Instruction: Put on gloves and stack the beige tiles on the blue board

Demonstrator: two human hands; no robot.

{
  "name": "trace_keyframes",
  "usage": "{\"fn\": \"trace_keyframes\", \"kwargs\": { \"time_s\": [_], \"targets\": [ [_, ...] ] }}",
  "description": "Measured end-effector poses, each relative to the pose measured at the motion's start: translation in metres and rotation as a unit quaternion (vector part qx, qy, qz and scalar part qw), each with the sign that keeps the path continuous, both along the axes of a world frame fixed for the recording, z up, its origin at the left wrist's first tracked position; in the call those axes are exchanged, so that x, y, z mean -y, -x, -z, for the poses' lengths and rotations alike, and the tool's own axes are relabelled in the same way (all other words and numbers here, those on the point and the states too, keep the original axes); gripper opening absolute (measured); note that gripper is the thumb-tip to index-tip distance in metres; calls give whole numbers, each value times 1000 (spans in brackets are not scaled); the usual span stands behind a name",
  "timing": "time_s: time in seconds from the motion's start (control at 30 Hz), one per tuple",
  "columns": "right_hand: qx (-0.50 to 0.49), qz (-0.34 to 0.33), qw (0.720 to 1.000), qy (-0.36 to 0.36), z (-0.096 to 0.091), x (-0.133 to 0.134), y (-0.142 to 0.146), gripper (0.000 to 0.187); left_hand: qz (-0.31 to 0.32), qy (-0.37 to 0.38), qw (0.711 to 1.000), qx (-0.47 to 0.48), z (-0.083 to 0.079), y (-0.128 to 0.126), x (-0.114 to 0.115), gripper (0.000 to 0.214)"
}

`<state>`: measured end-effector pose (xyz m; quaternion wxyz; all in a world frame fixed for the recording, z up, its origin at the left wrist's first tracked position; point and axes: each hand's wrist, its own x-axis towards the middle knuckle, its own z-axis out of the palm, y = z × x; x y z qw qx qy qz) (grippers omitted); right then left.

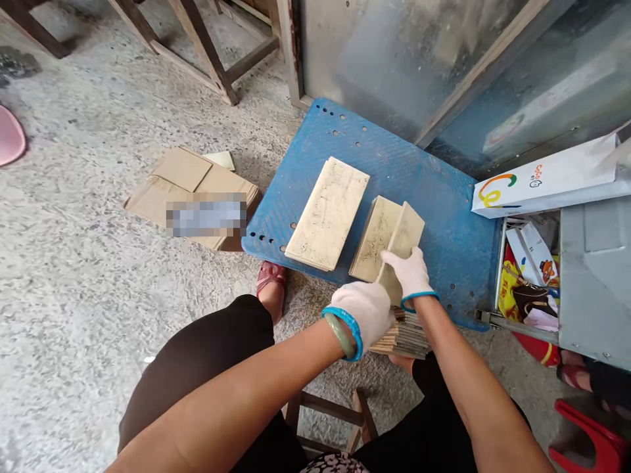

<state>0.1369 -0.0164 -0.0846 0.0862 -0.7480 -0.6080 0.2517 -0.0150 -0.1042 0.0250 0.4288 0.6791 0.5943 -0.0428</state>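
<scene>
Both my hands wear white gloves. My right hand (411, 274) is closed on a thin beige rectangular sheet (405, 243), lifting it tilted above a stack of the same sheets (375, 238) on a blue plastic board (434, 197). My left hand (363, 310) is curled over a stack of thin sheets (407, 335) resting on my knee, gripping its near end. A second, taller stack of beige sheets (328, 213) lies to the left on the blue board.
A flattened cardboard box (187, 180) lies on the concrete floor at left. A metal box (594, 276) with packets and a white paper bag (547, 180) stands at right. Wooden stool legs (207, 52) stand behind. A red plastic object (589, 433) is at bottom right.
</scene>
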Motion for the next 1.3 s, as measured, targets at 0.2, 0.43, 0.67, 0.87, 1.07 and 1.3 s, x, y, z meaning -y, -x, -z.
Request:
{"fn": "trace_keyframes", "kwargs": {
  "time_s": [0.2, 0.43, 0.67, 0.87, 1.07, 1.3],
  "targets": [
    [57, 98, 991, 77, 7, -25, 46, 96, 9, 19, 1000, 20, 22, 1, 27, 24],
    [130, 103, 977, 135, 5, -32, 69, 96, -60, -38, 996, 62, 70, -28, 69, 28],
    [153, 104, 972, 142, 7, -29, 81, 95, -151, -29, 985, 79, 128, -49, 97, 22],
    [172, 101, 968, 153, 9, -27, 84, 96, -166, 14, 983, 72, 136, -66, 106, 24],
    [180, 103, 966, 158, 9, -25, 90, 95, -226, 28, 972, 57, 149, 40, 77, 31],
    [148, 98, 976, 129, 13, -21, 88, 102, -209, 14, 978, 17, 125, 115, 38, 42]
  ]
}}
